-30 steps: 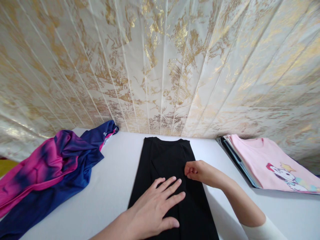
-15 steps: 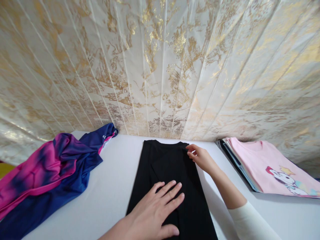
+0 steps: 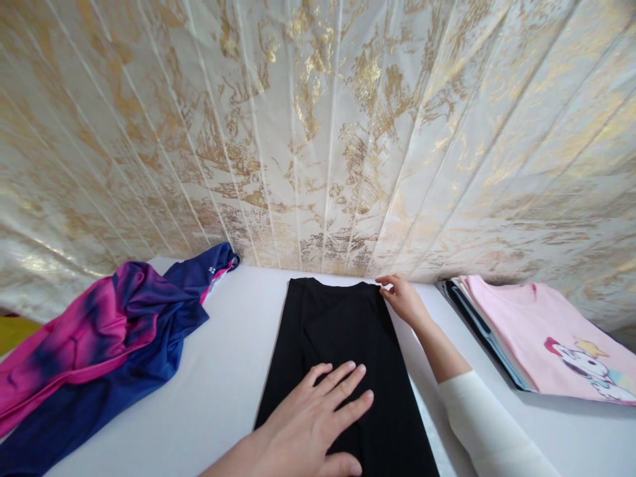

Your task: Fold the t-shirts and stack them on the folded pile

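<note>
I see right hand (image 3: 405, 301) moved up to far-right corner of black garment (image 3: 342, 324), centre of bench (image 3: 233, 331); edge work now, I judge. Can't tell if it's pinching. Left hand (image 3: 318, 419) spread flat on garment, grasping nothing.

The left hand (image 3: 318, 424) lies palm down, low and near the body, its back turned up to me. Its four fingers (image 3: 342, 391) are fanned, nearly straight, slanting forward and to the person's right, and the thumb (image 3: 342, 466) juts off sideways beneath them. The left wrist (image 3: 243, 457) runs straight into a bare forearm.

The right hand (image 3: 405, 301) reaches much farther out. Its fingers bend inward toward the left, the tips close to the thumb; from here I can't tell whether they meet. The right forearm (image 3: 442, 348) slants forward and inward, bare up to a white sleeve (image 3: 487, 424). The two hands are well apart.
</note>
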A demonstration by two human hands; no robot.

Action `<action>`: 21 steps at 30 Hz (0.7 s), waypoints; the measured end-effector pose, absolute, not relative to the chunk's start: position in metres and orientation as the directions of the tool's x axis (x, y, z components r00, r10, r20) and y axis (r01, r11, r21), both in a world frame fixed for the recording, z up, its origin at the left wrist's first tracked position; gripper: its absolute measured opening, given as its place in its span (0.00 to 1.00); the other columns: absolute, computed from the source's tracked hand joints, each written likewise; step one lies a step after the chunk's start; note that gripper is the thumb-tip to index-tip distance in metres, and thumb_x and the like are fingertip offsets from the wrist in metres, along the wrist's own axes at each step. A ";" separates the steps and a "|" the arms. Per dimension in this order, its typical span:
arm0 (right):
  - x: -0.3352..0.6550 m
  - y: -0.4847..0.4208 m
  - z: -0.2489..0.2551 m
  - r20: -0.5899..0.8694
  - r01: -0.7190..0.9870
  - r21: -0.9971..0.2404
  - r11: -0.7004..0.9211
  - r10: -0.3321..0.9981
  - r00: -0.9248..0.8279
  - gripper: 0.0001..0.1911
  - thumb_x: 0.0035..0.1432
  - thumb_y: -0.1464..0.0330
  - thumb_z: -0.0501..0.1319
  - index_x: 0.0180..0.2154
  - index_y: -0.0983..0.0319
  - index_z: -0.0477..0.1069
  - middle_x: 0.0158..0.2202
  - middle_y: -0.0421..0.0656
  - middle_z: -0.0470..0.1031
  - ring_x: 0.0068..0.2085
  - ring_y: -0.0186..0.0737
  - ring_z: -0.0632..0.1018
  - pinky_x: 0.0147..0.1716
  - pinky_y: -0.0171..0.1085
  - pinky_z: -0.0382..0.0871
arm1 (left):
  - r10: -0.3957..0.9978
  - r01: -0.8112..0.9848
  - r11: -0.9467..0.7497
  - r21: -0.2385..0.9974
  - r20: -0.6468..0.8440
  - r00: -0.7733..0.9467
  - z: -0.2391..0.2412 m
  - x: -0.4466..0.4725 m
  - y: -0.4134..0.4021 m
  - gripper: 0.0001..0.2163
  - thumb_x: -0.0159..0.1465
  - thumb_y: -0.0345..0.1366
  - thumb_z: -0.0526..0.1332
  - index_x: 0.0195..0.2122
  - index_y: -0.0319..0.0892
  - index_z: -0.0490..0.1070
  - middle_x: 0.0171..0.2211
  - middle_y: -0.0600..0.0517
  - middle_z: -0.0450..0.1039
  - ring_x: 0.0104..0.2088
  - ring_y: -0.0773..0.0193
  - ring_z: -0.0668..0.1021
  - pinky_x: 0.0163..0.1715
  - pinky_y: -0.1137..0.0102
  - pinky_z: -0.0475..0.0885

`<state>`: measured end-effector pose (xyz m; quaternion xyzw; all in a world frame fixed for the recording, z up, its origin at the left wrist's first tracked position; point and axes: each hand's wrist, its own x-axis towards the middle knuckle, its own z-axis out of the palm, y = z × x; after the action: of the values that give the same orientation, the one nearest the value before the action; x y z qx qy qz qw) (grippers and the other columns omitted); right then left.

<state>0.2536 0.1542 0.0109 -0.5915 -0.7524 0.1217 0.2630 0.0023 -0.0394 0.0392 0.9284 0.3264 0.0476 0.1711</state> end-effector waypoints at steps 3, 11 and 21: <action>0.257 0.161 0.006 0.268 0.819 -0.505 0.272 0.951 -0.151 0.12 0.56 0.69 0.56 0.41 0.60 0.74 0.40 0.44 0.73 0.32 0.36 0.74 0.38 0.36 0.67 | 0.618 0.594 -0.732 0.334 -0.044 0.785 0.042 0.003 -0.039 0.35 0.62 0.47 0.64 0.66 0.46 0.49 0.67 0.43 0.41 0.66 0.51 0.50 0.61 0.51 0.52; 0.253 0.172 0.000 0.278 0.810 -0.514 0.281 0.948 -0.152 0.04 0.52 0.70 0.56 0.30 0.60 0.69 0.26 0.38 0.73 0.28 0.36 0.74 0.30 0.33 0.64 | 0.609 0.574 -0.741 0.348 -0.011 0.793 0.040 0.002 -0.038 0.34 0.62 0.48 0.62 0.66 0.46 0.49 0.67 0.43 0.42 0.66 0.50 0.51 0.61 0.51 0.53; 0.235 0.157 0.016 0.383 0.837 -0.395 0.378 0.896 -0.224 0.10 0.57 0.72 0.52 0.36 0.61 0.71 0.34 0.44 0.73 0.33 0.38 0.74 0.37 0.36 0.66 | 0.599 0.576 -0.748 0.329 -0.039 0.800 0.044 0.002 -0.037 0.35 0.62 0.48 0.63 0.65 0.45 0.50 0.67 0.43 0.42 0.66 0.51 0.51 0.60 0.51 0.54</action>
<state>0.2345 0.1571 0.0162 -0.5550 -0.7807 0.0522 0.2825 0.0021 -0.0368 0.0436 0.9344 0.3142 0.0343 0.1644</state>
